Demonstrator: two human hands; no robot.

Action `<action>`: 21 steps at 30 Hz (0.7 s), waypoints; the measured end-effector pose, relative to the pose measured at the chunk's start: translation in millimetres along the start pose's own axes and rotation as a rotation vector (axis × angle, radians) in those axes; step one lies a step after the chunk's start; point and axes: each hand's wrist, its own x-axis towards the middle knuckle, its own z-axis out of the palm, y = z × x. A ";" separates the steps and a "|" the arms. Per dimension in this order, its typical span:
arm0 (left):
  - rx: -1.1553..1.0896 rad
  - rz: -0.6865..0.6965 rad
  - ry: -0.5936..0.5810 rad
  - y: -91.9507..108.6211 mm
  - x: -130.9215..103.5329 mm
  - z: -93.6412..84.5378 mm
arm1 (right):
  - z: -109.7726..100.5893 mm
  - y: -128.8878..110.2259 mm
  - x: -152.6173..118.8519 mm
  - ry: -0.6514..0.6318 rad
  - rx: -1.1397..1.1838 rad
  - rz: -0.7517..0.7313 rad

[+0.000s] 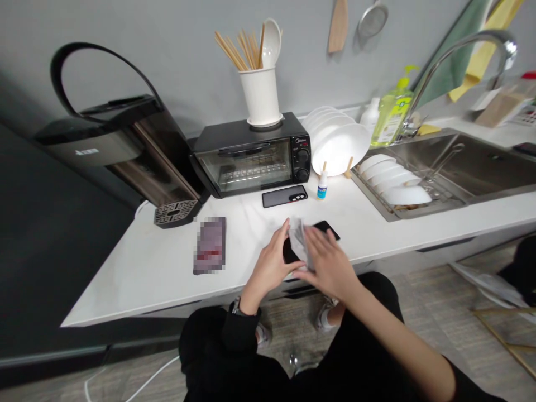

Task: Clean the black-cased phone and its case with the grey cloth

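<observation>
Near the counter's front edge, my left hand (pixel 273 261) grips a flat black object (pixel 288 253), probably a phone, by its side. My right hand (pixel 329 262) presses a crumpled pale cloth or wipe (pixel 297 237) onto that object, partly covering it. Behind my right hand lies another dark, flat object (pixel 327 229), partly hidden. A phone case (pixel 285 196) with camera cutouts rests in front of the toaster oven. To its right stands a small white and blue bottle (pixel 322 186). A blurred-out flat item (pixel 211 245) lies to the left.
A black toaster oven (pixel 251 162) carries a white utensil cup (pixel 260 96). The tall dark appliance (pixel 146 151) stands at the left. Plates (pixel 341 148) in a rack, a green soap bottle (pixel 391 114) and the sink (pixel 481 162) are at the right of the white counter (pixel 151 279).
</observation>
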 end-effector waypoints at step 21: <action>0.048 0.014 0.010 2.1 -3.7 -2.7 | 2.1 4.2 -2.4 -0.097 -0.039 -0.154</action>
